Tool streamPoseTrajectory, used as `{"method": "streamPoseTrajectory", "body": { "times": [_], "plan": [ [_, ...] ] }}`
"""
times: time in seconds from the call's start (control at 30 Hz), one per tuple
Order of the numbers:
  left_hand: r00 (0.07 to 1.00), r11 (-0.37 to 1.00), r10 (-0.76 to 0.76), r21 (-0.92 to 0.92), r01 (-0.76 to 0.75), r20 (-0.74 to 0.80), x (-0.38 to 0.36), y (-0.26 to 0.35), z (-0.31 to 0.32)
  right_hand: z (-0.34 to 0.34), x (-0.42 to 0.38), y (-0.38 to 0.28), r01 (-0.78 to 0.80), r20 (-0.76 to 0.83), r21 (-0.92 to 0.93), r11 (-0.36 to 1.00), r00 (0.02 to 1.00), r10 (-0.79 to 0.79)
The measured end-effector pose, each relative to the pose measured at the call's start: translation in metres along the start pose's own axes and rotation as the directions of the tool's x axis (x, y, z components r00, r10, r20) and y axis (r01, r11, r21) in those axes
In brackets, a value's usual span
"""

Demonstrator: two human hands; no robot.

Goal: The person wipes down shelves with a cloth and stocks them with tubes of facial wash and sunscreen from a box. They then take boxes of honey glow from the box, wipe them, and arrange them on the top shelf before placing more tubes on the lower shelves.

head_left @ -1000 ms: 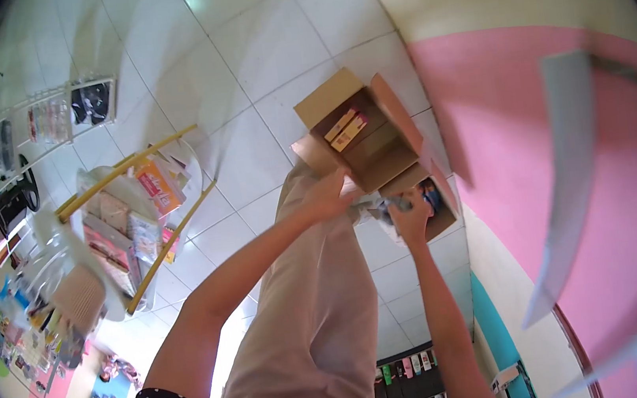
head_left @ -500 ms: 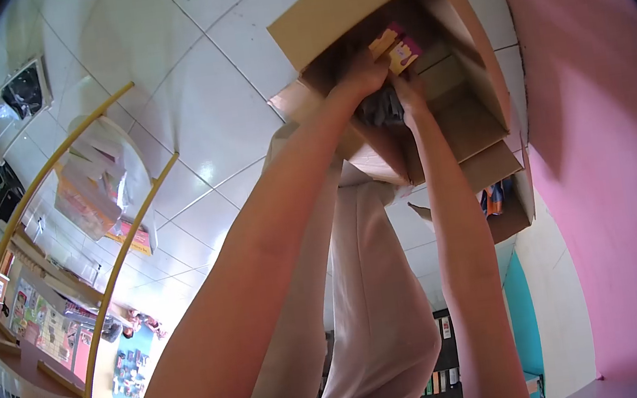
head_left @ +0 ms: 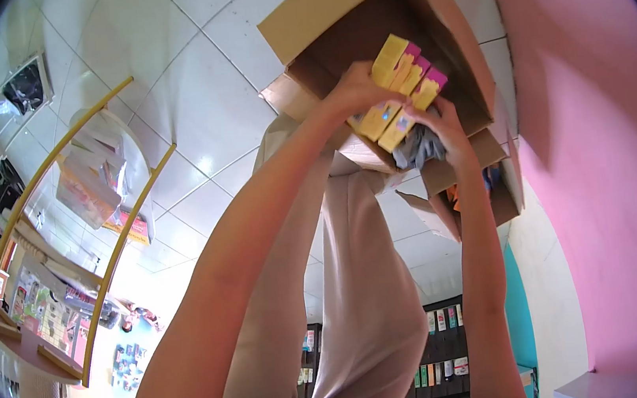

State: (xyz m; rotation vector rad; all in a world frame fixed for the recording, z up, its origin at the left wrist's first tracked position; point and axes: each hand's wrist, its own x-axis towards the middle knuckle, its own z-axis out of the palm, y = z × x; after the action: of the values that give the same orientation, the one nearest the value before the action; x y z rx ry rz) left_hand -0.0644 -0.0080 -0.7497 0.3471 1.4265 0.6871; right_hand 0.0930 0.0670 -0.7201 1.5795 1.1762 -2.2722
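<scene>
Several small yellow boxes with magenta ends [head_left: 389,63] are bunched together above the open cardboard box [head_left: 327,8]. My left hand [head_left: 359,92] is closed on the left side of the bunch. From the right, my right hand [head_left: 445,129] grips the lower boxes, its thumb across their yellow faces. A crumpled grey bundle [head_left: 418,148] shows just below the boxes, beside my right palm. The carton's flaps stand spread, and its brown inside shows behind the boxes.
A second, smaller open carton [head_left: 504,204] with orange and blue items sits close by. A pink wall [head_left: 578,111] rises at the right. At the left is a yellow-edged rack [head_left: 51,160] with bagged goods. Dark shelves [head_left: 443,343] of products stand beyond my legs.
My hands have come up out of the carton with the yellow boxes, nearer to me. More boxes and the grey bundle now show, and the carton appears slightly further left.
</scene>
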Motion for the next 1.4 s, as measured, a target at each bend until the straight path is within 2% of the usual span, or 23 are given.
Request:
{"method": "streamPoseTrajectory", "body": {
  "times": [0.07,0.13,0.2,0.27,0.4,0.47,0.53,0.57,0.6,0.63,0.77,0.83,0.9,0.93,1.0,1.03,1.1,1.13,1.17,1.23,1.27,1.33,1.4],
  "plan": [
    [1.000,0.981,0.021,-0.193,-0.018,0.014,-0.037,0.027,0.000,0.011,-0.045,-0.035,-0.034,-0.047,-0.013,0.999,0.998,0.033],
    [0.993,0.971,-0.012,-0.236,0.039,0.114,-0.077,0.051,-0.005,0.025,-0.093,-0.074,-0.025,-0.021,0.093,0.995,0.999,0.027],
    [0.988,0.900,0.029,-0.434,0.040,0.150,-0.130,0.088,-0.007,0.037,-0.139,-0.104,-0.068,-0.060,0.199,0.978,0.995,0.082],
    [0.982,0.858,0.075,-0.513,0.026,0.175,-0.179,0.119,-0.008,0.041,-0.176,-0.125,-0.031,0.024,0.020,0.999,0.999,0.030],
    [0.984,0.881,0.145,-0.467,-0.080,0.106,-0.279,0.186,-0.001,0.075,-0.269,-0.185,0.059,0.006,0.015,0.998,0.998,-0.059],
    [0.973,0.899,0.202,-0.416,-0.137,0.116,-0.327,0.212,0.006,0.090,-0.317,-0.211,0.096,0.079,0.067,0.993,0.992,-0.101],
    [0.995,0.769,0.097,-0.632,-0.094,-0.030,-0.370,0.225,0.016,0.097,-0.369,-0.236,0.125,0.093,0.083,0.989,0.987,-0.133],
    [0.991,0.776,0.135,-0.619,-0.119,-0.021,-0.394,0.238,0.017,0.097,-0.393,-0.247,0.099,0.077,0.015,0.995,0.992,-0.099],
    [0.982,0.688,0.134,-0.726,0.003,0.131,-0.420,0.251,0.018,0.099,-0.419,-0.256,0.067,0.052,-0.048,0.997,0.997,-0.064],
    [0.946,0.597,0.152,-0.789,0.145,0.288,-0.441,0.263,0.019,0.102,-0.446,-0.267,0.157,-0.002,-0.062,0.986,0.988,-0.157],
    [0.835,0.669,0.353,-0.737,0.091,0.423,-0.508,0.311,0.057,0.106,-0.536,-0.290,0.206,-0.196,-0.038,0.978,0.958,-0.209],
    [0.765,0.712,0.433,-0.701,0.034,0.477,-0.535,0.332,0.073,0.108,-0.577,-0.289,0.330,-0.258,-0.108,0.938,0.902,-0.347],
    [0.800,0.756,0.331,-0.648,0.092,0.500,-0.550,0.336,0.077,0.110,-0.624,-0.288,0.391,-0.384,-0.149,0.908,0.824,-0.418],
    [0.765,0.792,0.330,-0.604,0.094,0.553,-0.554,0.337,0.079,0.107,-0.639,-0.280,0.423,-0.441,-0.137,0.896,0.784,-0.438],
    [0.752,0.731,0.358,-0.667,0.144,0.554,-0.559,0.337,0.087,0.090,-0.672,-0.257,0.591,-0.626,-0.250,0.767,0.506,-0.594],
    [0.726,0.748,0.345,-0.641,0.170,0.595,-0.558,0.335,0.090,0.080,-0.690,-0.254,0.626,-0.718,-0.235,0.743,0.404,-0.567],
    [0.690,0.794,0.348,-0.591,0.142,0.634,-0.572,0.349,0.104,0.043,-0.714,-0.252,0.656,-0.779,-0.302,0.692,0.248,-0.575],
    [0.675,0.810,0.363,-0.576,0.113,0.642,-0.577,0.353,0.110,0.014,-0.710,-0.247,0.648,-0.792,-0.321,0.690,0.215,-0.571],
    [0.659,0.824,0.352,-0.553,0.119,0.665,-0.578,0.357,0.114,-0.013,-0.707,-0.247,0.606,-0.791,-0.349,0.715,0.218,-0.571],
    [0.706,0.833,0.310,-0.540,0.121,0.637,-0.580,0.361,0.123,-0.074,-0.685,-0.235,0.714,-0.788,-0.029,0.699,0.414,-0.455],
    [0.700,0.842,0.309,-0.528,0.114,0.644,-0.584,0.365,0.128,-0.092,-0.675,-0.228,0.725,-0.794,-0.028,0.688,0.402,-0.456],
    [0.717,0.832,0.361,-0.553,0.041,0.597,-0.592,0.375,0.140,-0.121,-0.659,-0.223,0.734,-0.827,0.205,0.647,0.483,-0.287],
    [0.704,0.835,0.373,-0.550,0.029,0.604,-0.593,0.377,0.144,-0.134,-0.653,-0.218,0.762,-0.814,0.244,0.600,0.498,-0.300]
  ]
}}
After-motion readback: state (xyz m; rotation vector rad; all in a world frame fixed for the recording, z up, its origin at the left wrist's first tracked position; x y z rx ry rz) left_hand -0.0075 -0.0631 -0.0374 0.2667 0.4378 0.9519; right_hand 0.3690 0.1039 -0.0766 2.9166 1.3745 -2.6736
